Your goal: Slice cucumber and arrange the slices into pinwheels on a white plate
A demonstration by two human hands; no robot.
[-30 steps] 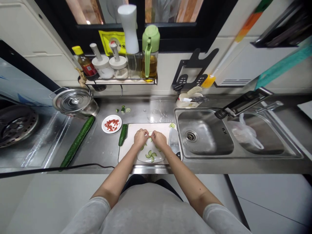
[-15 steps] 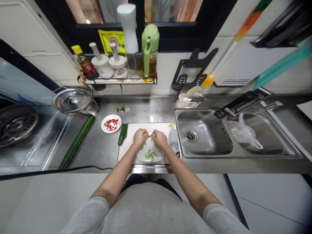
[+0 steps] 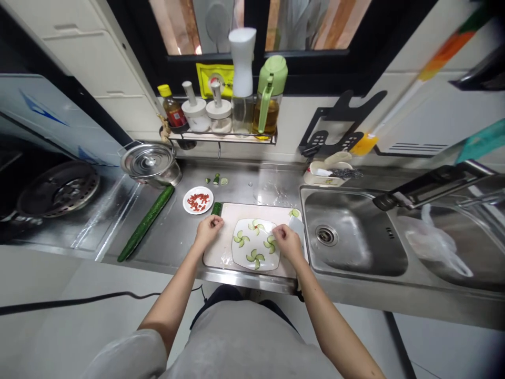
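A white squarish plate (image 3: 245, 258) lies on the pale cutting board (image 3: 215, 252). Cucumber slices (image 3: 255, 258) are fanned on it into several pinwheels, and a small red bit (image 3: 256, 226) shows in the middle of the far one. Left of the plate, over the board's edge, my left hand (image 3: 208, 232) has its fingers closed in a pinch, in front of a cut cucumber piece (image 3: 216, 209). My right hand (image 3: 288, 242) hovers at the plate's right edge, thumb and finger pressed together. Whether either pinch holds anything is too small to make out.
A small plate of red bits (image 3: 198, 200) sits behind my left hand. A whole cucumber (image 3: 145, 223) lies at left by a lidded steel pot (image 3: 152, 163). Partly behind my right hand is a knife blade (image 3: 296, 227). The sink (image 3: 355, 247) is to the right.
My hands have parted from the far pinwheel, left hand to the left and right hand to the plate's right edge. The red bit there is now uncovered. The camera view has shifted.
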